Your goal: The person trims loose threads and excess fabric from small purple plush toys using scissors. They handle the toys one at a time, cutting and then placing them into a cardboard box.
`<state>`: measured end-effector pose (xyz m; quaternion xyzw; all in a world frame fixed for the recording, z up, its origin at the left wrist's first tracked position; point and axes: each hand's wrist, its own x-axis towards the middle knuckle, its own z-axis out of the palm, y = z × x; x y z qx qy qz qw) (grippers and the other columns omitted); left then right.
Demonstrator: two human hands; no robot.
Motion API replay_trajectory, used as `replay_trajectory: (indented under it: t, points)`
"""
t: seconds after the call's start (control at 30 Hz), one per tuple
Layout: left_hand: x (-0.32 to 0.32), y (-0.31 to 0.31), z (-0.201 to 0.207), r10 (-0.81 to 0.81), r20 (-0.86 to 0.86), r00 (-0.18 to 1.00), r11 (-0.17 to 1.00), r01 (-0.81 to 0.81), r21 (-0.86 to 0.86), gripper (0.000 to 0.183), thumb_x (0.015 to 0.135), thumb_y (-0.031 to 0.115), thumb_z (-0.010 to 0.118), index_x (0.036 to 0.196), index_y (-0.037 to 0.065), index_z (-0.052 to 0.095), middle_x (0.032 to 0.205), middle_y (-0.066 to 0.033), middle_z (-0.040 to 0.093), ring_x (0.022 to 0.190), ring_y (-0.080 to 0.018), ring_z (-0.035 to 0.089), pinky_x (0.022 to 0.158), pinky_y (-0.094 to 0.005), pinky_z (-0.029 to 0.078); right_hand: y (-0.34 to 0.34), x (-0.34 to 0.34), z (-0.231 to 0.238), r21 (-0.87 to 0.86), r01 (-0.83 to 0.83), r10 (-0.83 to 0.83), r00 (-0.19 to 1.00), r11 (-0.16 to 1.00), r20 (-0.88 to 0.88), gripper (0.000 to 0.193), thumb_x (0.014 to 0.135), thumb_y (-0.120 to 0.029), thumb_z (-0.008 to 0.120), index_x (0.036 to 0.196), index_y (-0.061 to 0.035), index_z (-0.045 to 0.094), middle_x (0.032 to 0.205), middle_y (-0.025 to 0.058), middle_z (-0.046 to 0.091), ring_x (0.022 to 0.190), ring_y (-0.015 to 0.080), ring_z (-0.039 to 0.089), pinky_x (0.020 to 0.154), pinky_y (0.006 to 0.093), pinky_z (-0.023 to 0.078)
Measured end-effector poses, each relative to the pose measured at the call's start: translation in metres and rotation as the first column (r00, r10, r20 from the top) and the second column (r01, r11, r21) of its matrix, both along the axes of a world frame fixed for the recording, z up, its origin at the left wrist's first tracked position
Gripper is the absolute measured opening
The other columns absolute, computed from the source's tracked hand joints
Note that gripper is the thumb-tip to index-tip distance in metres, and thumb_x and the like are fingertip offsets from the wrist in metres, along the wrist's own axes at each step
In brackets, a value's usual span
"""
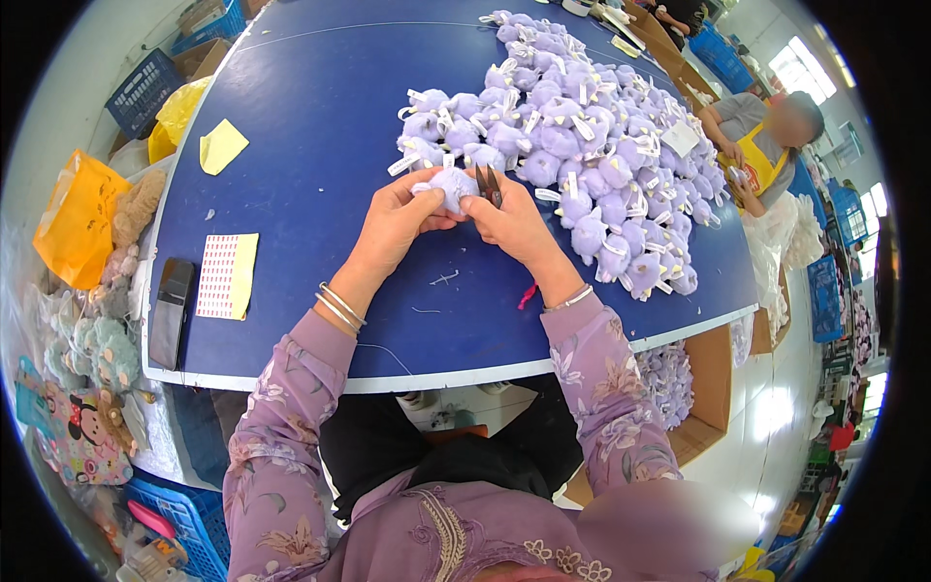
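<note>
Over the near middle of the blue table (320,116), a small lilac plush toy (452,188) is held up between both hands. My left hand (396,215) is closed on the toy's left side, thumb on top. On the other side, the thumb of my right hand (511,223) presses the toy. Dark thread snips (489,186) are tucked in that same hand, blades pointing up and away. Just beyond my hands lies a large pile of similar lilac plush toys (558,141) with white tags. Fingers under the toy are partly hidden.
At the left lie a sheet of stickers (227,276), a yellow paper (223,147) and a black case (173,310). Loose threads (444,278) are on the tabletop. A cardboard box (713,388) of lilac toys stands by my right arm. Another person (761,145) works at the far right.
</note>
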<state>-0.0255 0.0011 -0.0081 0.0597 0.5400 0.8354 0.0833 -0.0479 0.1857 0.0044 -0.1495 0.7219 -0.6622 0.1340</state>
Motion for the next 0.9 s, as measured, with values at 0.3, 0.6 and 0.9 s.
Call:
replay_trajectory:
  t: [0.3, 0.6, 0.9]
  points:
    - [0.0001, 0.0010, 0.0006, -0.052, 0.013, 0.999, 0.988, 0.053, -0.143, 0.045, 0.097, 0.022, 0.054, 0.132, -0.005, 0.049, 0.101, -0.0148, 0.068, 0.088, -0.0215, 0.070, 0.072, -0.0260, 0.055, -0.0021, 0.0006, 0.0015, -0.026, 0.064, -0.061, 0.995, 0.998, 0.078, 0.027, 0.091, -0.027, 0.060, 0.092, -0.0003, 0.060, 0.062, -0.0008, 0.052, 0.046, 0.0035, 0.041, 0.040, 0.0205, 0.030]
    - [0.0020, 0.0026, 0.0045, -0.014, 0.016, 1.000, 0.974, 0.017, -0.227, 0.045, 0.099, 0.033, 0.052, 0.131, 0.002, 0.053, 0.091, -0.0124, 0.068, 0.071, -0.0174, 0.070, 0.058, -0.0246, 0.055, -0.0003, -0.0023, -0.0030, -0.148, 0.099, -0.055, 0.960, 0.984, 0.276, 0.029, 0.095, -0.028, 0.055, 0.080, -0.0031, 0.055, 0.059, 0.0021, 0.049, 0.040, 0.0048, 0.035, 0.037, 0.0230, 0.024]
    - [0.0000, 0.0019, 0.0002, -0.002, 0.005, 1.000, 0.970, 0.003, -0.243, 0.043, 0.099, 0.033, 0.051, 0.130, 0.003, 0.054, 0.080, -0.0076, 0.066, 0.060, -0.0125, 0.065, 0.054, -0.0225, 0.053, -0.0005, -0.0004, 0.0013, -0.037, -0.003, 0.008, 0.989, 0.999, 0.146, 0.029, 0.093, -0.031, 0.061, 0.084, -0.0035, 0.058, 0.062, 0.0006, 0.051, 0.046, 0.0039, 0.040, 0.040, 0.0217, 0.029]
